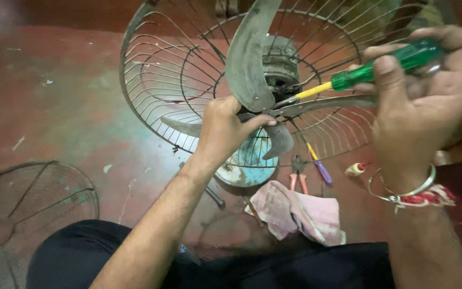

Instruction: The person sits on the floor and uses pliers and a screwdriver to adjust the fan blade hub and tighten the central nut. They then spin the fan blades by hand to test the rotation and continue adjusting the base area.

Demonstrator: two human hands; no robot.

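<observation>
A big round wire fan guard (151, 80) is filling the upper middle of the frame, and it is being tipped toward the camera above the red floor (54, 96). Inside it, grey metal fan blades (249, 59) are being shown around the dark motor hub (280, 67).

The left hand (225, 128) is being kept in the middle of the frame, closed around the spot where the blades meet, with the thumb pressed along a blade. The right hand (423, 91) is being held at the upper right, its fingers wrapped tight around a green-handled screwdriver (386, 65). The yellow shaft is being pointed left, with its tip at the hub.

A second wire guard (33, 206) is being left flat on the floor at the lower left. A pink cloth (295, 211) is lying at the lower middle. Just above it, red-handled pliers (298, 179) and a purple-handled screwdriver (319, 167) are resting on the floor. A small bottle with a red tip (356, 169) is lying beside them, to the right. A silver bangle (402, 190) and red thread are being worn on the right wrist.
</observation>
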